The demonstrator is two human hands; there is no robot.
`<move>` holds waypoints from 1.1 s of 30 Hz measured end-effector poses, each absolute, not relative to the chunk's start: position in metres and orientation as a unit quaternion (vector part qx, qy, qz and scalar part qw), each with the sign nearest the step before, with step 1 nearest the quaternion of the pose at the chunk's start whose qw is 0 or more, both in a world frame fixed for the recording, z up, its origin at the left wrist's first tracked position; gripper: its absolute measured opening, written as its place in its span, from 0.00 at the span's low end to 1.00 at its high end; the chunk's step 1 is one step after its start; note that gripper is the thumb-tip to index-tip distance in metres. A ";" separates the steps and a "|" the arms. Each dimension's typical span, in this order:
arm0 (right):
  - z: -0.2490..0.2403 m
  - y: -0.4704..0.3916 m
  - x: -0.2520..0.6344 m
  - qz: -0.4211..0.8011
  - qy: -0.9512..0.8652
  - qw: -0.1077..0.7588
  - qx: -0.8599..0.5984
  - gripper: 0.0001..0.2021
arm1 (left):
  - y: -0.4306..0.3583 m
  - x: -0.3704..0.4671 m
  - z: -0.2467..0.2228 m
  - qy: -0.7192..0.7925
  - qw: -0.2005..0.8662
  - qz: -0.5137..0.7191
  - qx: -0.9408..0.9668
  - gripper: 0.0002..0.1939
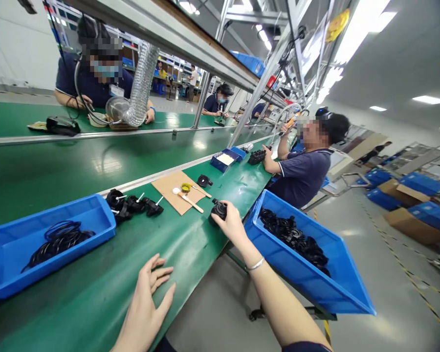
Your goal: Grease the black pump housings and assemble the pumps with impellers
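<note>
My right hand (pixel 229 221) is wrapped round a round black plastic part (pixel 219 210) at the bench's right edge. Over the green mat, my left hand (pixel 150 293) is open, fingers apart and nothing in it. Ahead of both lies a brown cardboard sheet (pixel 168 188) carrying two wooden-handled brushes (pixel 190 203) and a small yellow ring-shaped dish (pixel 186 187). Just beyond the sheet's right corner sits another black part (pixel 204 181). Several black parts with white sticks (pixel 135 204) stand in a cluster to the left of the sheet.
A blue bin (pixel 47 239) of black rings is on the left. Beside the bench at right, a larger blue bin (pixel 348 278) holds black parts. A small blue box (pixel 223 160) stands farther along. One co-worker (pixel 304 166) works at right, another (pixel 95 83) across the line.
</note>
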State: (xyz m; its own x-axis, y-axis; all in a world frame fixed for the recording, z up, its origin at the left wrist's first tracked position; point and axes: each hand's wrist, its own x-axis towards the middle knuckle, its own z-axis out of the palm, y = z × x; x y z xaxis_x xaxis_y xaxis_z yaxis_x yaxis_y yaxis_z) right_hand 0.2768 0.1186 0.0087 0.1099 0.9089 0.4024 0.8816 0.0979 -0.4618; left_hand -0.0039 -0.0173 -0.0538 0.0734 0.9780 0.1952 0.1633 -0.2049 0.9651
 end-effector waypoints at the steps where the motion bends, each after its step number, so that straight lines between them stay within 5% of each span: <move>1: 0.012 0.138 0.292 0.009 -0.653 0.321 -0.686 0.23 | -0.016 -0.005 -0.054 0.467 0.426 0.480 0.607 0.27; 11: 0.024 0.227 0.340 -0.121 -0.543 0.350 -0.754 0.20 | -0.012 -0.006 -0.055 0.450 0.437 0.435 0.646 0.19; 16: 0.016 0.195 0.253 -0.113 -0.747 0.318 -0.573 0.21 | -0.013 -0.004 -0.045 0.452 0.426 0.416 0.664 0.19; 21: 0.015 0.174 0.156 -0.120 -0.925 0.166 -0.320 0.19 | -0.014 0.000 -0.036 0.446 0.436 0.400 0.671 0.20; 25: 0.015 0.187 0.113 -0.139 -0.952 0.112 -0.250 0.15 | -0.031 -0.017 -0.027 0.424 0.428 0.386 0.699 0.23; 29: 0.023 0.199 0.103 -0.129 -0.966 0.118 -0.189 0.14 | -0.071 -0.077 -0.014 0.470 0.302 0.344 0.755 0.31; 33: 0.021 0.216 0.120 -0.125 -0.949 0.188 -0.220 0.10 | -0.136 -0.173 0.002 0.639 0.003 0.281 0.717 0.32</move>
